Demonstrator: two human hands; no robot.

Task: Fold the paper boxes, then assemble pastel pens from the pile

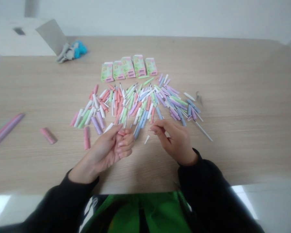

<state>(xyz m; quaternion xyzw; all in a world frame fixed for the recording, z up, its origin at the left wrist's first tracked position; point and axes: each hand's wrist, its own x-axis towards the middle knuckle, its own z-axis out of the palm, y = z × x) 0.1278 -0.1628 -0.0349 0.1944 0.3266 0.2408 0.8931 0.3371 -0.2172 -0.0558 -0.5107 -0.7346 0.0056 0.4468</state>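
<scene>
My left hand (116, 144) is closed, thumb against the index finger and the other fingers curled in. A thin pale piece (125, 122) shows at its fingertips, but I cannot tell whether it is gripped or lies behind. My right hand (173, 137) pinches with thumb and forefinger; anything between them is too small to make out. Just below that pinch is a small white cone-shaped tip (147, 139), apart from the fingers. Beyond both hands spreads a loose heap of pastel pen parts (140, 103) in pink, white, green, purple and blue.
Several small green-and-pink boxes (128, 68) stand behind the heap. A pink tube (48, 135) lies to the left, with long pastel sticks (7, 131) farther out. Grey and blue cloth (74, 51) rests by a white box (26, 38). One thin white rod (203, 131) sticks out rightward.
</scene>
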